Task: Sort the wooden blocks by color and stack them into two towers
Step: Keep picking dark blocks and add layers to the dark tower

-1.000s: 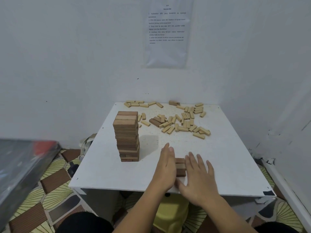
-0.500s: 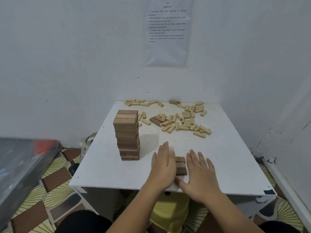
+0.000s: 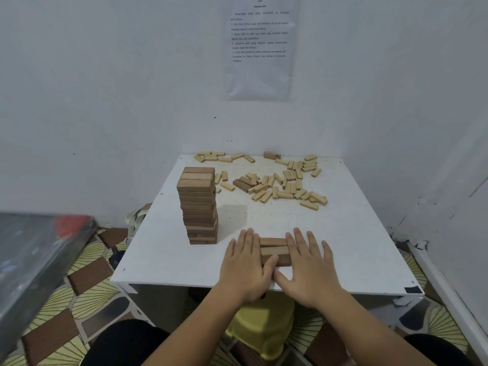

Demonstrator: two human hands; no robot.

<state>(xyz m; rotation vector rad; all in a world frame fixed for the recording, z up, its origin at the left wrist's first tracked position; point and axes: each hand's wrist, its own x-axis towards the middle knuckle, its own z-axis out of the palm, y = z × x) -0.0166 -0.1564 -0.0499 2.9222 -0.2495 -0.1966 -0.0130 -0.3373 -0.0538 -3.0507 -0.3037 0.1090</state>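
While the tall tower of dark blocks (image 3: 199,207) is standing on the left part of the white surface (image 3: 343,233), both grips are lying flat near its front edge. The left grip (image 3: 245,265) is resting palm down with its fingers straight and together, pressing against the left ends of three dark blocks (image 3: 274,250) that are lying side by side. Its thumb is touching the nearest of them. The right grip (image 3: 309,268) is lying just as flat, fingers slightly spread, pushing against the right ends of the same row. Neither grip is curling round anything. Light blocks (image 3: 285,183) are lying scattered across the far half of the surface, well apart from the grips, with a lone dark block (image 3: 272,155) sitting at the far edge. A printed sheet (image 3: 260,46) is hanging on the wall behind, and a yellow stool (image 3: 261,328) is showing under the surface.
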